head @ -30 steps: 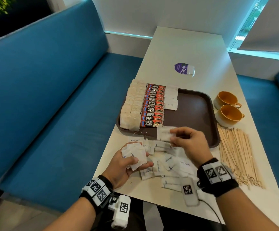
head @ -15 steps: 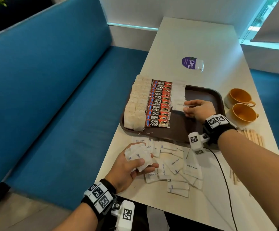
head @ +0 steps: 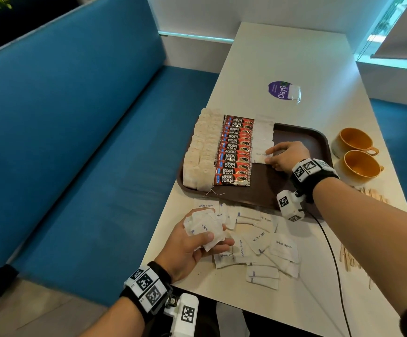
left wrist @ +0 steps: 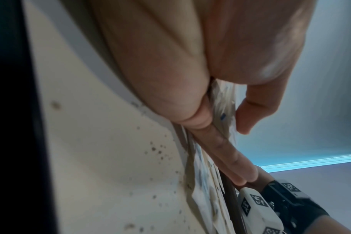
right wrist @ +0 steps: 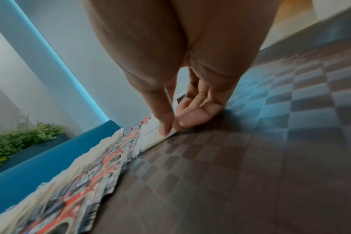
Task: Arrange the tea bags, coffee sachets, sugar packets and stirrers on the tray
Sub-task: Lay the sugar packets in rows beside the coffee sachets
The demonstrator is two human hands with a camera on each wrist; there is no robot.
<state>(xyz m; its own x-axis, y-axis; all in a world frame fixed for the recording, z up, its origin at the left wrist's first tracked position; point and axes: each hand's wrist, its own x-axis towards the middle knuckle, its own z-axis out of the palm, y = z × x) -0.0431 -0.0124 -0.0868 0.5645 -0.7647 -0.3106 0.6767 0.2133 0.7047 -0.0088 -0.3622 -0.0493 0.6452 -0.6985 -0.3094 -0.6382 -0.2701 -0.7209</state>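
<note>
The right hand (head: pixel 285 156) is over the brown tray (head: pixel 319 138), and its thumb and fingertips (right wrist: pixel 166 126) pinch the edge of one white sugar packet (head: pixel 262 155), which lies flat on the tray floor at the near end of the sugar column (head: pixel 263 132). This column stands just beside the row of red coffee sachets (head: pixel 235 152), and the tea bags (head: pixel 201 152) fill the tray's left side. The left hand (head: pixel 192 246) stays off the tray, near its front rim, with fingers curled around a small bundle of sugar packets (head: pixel 206 227); more loose packets (head: pixel 260 242) are spread on the table (head: pixel 282 52) just in front of the tray. The wooden stirrers (head: pixel 372 194) lie on the table to the right of the tray, still not placed. I judge the step in hand is laying this packet in line. To do it well, its long edge should meet the coffee sachets without covering them, and it should overlap the packet behind it evenly (like roof tiles), and the fingers should let go slowly so that the thin paper does not slide
</note>
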